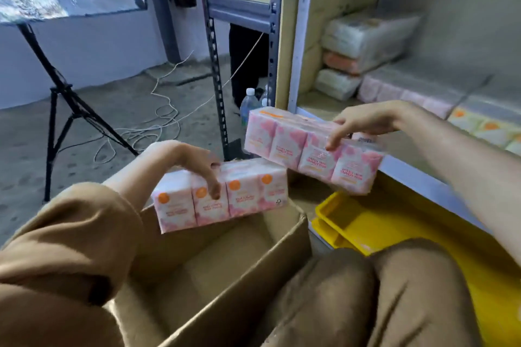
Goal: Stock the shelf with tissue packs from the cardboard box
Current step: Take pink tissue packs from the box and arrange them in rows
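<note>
Head view, single frame. The person is crouching, knees [375, 290] filling the lower right of the frame.

Left hand [197, 162], centre-left: the forearm is rising out of a pushed-up tan sleeve [70, 234], the wrist is bending sharply downward, and the fingers are draping over the top of a pink tissue pack [222, 194]. The fingers are lying close together down the front face; the thumb is hidden behind the pack, so the grip appears to be a top-down clamp. This pack is hovering just above the open cardboard box [225, 270], at lower centre, whose visible interior is showing only bare cardboard.

Right hand [363, 124], centre-right: the bare forearm is reaching in from the right edge, palm down, fingers curling over the top edge of a second pink tissue pack [310, 152]. The index finger is pointing down the front face, slightly apart from the others; thumb not visible. This pack is tilting down to the right, in the air before the front edge of the shelf [417, 180].

More tissue packs [366, 42] are sitting stacked deep on the shelf, upper right, blurred. A yellow tray [352, 220] is lying under the shelf edge, just right of the box.

Upper left: a black tripod [59, 98] and loose white cable [166, 110] on the concrete floor.
</note>
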{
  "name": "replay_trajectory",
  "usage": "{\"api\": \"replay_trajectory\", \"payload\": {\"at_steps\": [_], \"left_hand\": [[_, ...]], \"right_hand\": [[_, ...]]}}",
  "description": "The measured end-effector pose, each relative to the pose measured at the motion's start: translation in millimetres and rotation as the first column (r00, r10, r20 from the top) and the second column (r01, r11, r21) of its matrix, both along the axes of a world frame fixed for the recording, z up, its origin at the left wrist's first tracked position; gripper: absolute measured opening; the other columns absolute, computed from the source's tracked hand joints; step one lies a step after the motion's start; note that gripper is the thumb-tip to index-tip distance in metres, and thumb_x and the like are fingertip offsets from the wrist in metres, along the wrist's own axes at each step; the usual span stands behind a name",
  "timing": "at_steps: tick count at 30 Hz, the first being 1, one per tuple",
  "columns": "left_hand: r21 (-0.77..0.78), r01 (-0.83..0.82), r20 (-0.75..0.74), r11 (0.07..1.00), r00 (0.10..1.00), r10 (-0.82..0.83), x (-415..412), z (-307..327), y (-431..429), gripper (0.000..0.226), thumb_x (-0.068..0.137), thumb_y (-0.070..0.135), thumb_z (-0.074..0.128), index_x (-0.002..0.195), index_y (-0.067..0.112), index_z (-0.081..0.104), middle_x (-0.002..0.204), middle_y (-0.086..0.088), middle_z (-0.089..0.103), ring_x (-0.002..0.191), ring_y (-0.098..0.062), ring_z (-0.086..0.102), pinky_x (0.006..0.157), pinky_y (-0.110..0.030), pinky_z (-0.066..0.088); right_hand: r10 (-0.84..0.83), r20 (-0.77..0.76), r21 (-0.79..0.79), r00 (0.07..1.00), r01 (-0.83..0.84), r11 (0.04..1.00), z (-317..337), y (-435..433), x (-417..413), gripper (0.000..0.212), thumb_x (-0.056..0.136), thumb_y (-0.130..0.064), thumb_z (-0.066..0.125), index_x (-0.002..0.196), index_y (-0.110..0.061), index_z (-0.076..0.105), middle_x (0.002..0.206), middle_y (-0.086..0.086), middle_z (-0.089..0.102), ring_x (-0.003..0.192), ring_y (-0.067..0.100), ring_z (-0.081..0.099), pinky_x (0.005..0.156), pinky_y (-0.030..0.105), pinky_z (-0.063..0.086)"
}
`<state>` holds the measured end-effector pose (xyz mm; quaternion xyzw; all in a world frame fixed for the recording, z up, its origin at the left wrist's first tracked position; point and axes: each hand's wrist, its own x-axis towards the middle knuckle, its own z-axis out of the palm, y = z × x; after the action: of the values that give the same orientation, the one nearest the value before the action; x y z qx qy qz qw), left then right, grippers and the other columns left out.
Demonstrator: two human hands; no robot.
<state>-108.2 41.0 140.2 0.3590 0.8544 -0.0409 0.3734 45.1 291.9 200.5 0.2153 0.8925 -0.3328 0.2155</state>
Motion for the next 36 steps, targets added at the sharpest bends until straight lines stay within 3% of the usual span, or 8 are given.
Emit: {"api": "replay_trajectory", "payload": {"at_steps": [4, 7, 12, 18, 22, 26, 33, 36], "left_hand": [[0.063, 0.119, -0.128, 0.991, 0.986, -0.110, 9.3, 48.9, 56.3, 0.054, 0.064, 0.033, 0.079, 0.109, 0.020, 0.051, 0.113, -0.001, 0.061, 0.103, -0.021, 0.058, 0.087, -0.027, 0.042], [0.107, 0.190, -0.208, 0.976, 0.964, -0.165, 17.3, 78.0, 98.2, 0.063, 0.059, 0.034, 0.079, 0.112, 0.017, 0.051, 0.111, -0.001, 0.060, 0.102, -0.021, 0.054, 0.089, -0.028, 0.040], [0.215, 0.340, -0.356, 0.916, 0.900, -0.251, 33.5, 105.1, 176.6, 0.048, 0.068, 0.022, 0.080, 0.103, 0.020, 0.046, 0.106, 0.000, 0.053, 0.095, -0.019, 0.048, 0.073, -0.027, 0.038], [0.285, 0.530, -0.524, 0.799, 0.784, -0.333, 54.2, 99.8, 268.9, 0.088, 0.057, 0.029, 0.085, 0.132, 0.013, 0.041, 0.131, -0.006, 0.052, 0.113, -0.025, 0.050, 0.098, -0.034, 0.042], [0.207, 0.584, -0.515, 0.785, 0.747, -0.420, 70.2, 86.8, 318.9, 0.091, 0.059, 0.029, 0.085, 0.134, 0.012, 0.037, 0.134, -0.006, 0.048, 0.117, -0.026, 0.049, 0.100, -0.036, 0.043], [0.132, 0.605, -0.471, 0.785, 0.735, -0.488, 79.4, 70.9, 349.9, 0.101, 0.067, 0.024, 0.082, 0.145, 0.011, 0.020, 0.150, -0.006, 0.032, 0.134, -0.027, 0.037, 0.111, -0.037, 0.035], [0.093, 0.591, -0.399, 0.801, 0.759, -0.514, 75.7, 49.3, 371.0, 0.106, 0.072, 0.019, 0.078, 0.149, 0.012, 0.006, 0.158, -0.007, 0.016, 0.143, -0.026, 0.024, 0.118, -0.037, 0.025], [0.112, 0.600, -0.384, 0.792, 0.761, -0.523, 77.2, 51.0, 370.9, 0.107, 0.074, 0.019, 0.077, 0.149, 0.013, 0.001, 0.159, -0.005, 0.009, 0.146, -0.024, 0.017, 0.120, -0.035, 0.019]], "right_hand": [[-0.098, -0.125, 0.078, 0.987, 0.108, 0.991, 46.0, 51.8, 62.7, 0.067, 0.028, -0.047, 0.087, 0.083, -0.014, 0.065, 0.085, 0.002, 0.072, 0.069, 0.011, 0.068, 0.055, 0.021, 0.052], [-0.227, -0.165, 0.101, 0.960, 0.245, 0.964, 67.7, 84.5, 110.4, 0.051, 0.062, -0.032, 0.079, 0.099, 0.000, 0.063, 0.096, 0.013, 0.071, 0.065, 0.013, 0.067, 0.054, 0.023, 0.053], [-0.385, -0.160, 0.150, 0.909, 0.408, 0.901, 75.8, 132.3, 185.8, 0.097, 0.003, -0.053, 0.083, 0.085, -0.006, 0.065, 0.064, -0.005, 0.074, 0.054, 0.008, 0.068, 0.048, 0.019, 0.053], [-0.524, -0.097, 0.213, 0.846, 0.531, 0.820, 48.4, 161.4, 235.0, 0.091, 0.023, -0.047, 0.082, 0.097, 0.003, 0.065, 0.104, 0.019, 0.071, 0.079, 0.026, 0.066, 0.071, 0.034, 0.051], [-0.535, -0.033, 0.236, 0.844, 0.527, 0.817, 24.7, 178.8, 247.5, 0.085, 0.019, -0.052, 0.086, 0.087, -0.004, 0.069, 0.097, 0.013, 0.073, 0.078, 0.022, 0.065, 0.071, 0.033, 0.049], [-0.546, -0.009, 0.246, 0.838, 0.531, 0.811, 2.6, 187.7, 250.9, 0.060, 0.053, -0.032, 0.082, 0.106, -0.009, 0.066, 0.108, 0.011, 0.071, 0.094, 0.025, 0.068, 0.084, 0.035, 0.053], [-0.541, 0.042, 0.179, 0.840, 0.526, 0.831, -6.5, 198.3, 250.0, 0.056, 0.069, -0.017, 0.078, 0.120, -0.008, 0.057, 0.118, 0.010, 0.067, 0.106, 0.026, 0.065, 0.096, 0.036, 0.052], [-0.472, 0.087, 0.186, 0.877, 0.451, 0.873, 0.7, 195.4, 246.8, 0.087, 0.045, -0.051, 0.083, 0.120, -0.015, 0.057, 0.117, 0.003, 0.067, 0.103, 0.020, 0.065, 0.086, 0.022, 0.052]]}}
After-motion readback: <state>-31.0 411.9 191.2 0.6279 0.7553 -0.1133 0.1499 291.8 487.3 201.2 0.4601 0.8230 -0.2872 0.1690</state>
